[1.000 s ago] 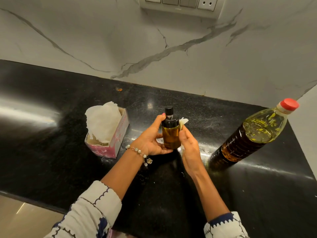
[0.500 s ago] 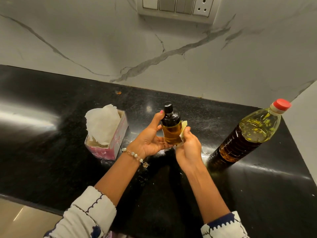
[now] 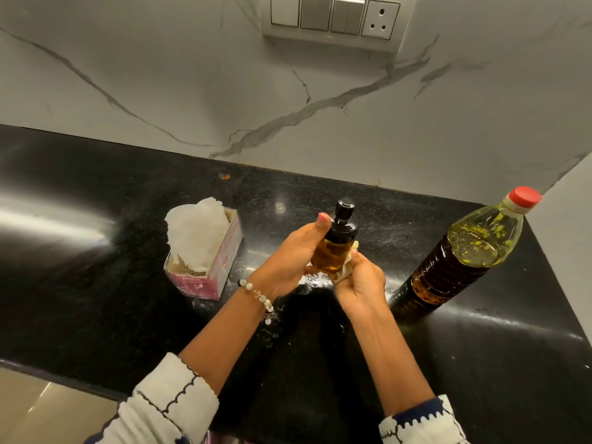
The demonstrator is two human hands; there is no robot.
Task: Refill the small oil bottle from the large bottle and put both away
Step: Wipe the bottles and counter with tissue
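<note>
Black stone counter (image 3: 96, 283), marble wall (image 3: 160, 75); left hand (image 3: 288, 261) grips small bottle (image 3: 333, 251), right hand (image 3: 362, 283) pinches tissue (image 3: 347, 269).

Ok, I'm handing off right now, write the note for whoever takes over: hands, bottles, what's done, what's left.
Left hand grips the small oil bottle, held tilted above the counter, black cap on.
Right hand presses a tissue against the bottle's lower side.
Large bottle stands at right, red cap on; tissue box at left.
Done: small bottle holds oil and both are capped.
Left: finish wiping, put both bottles away.
</note>
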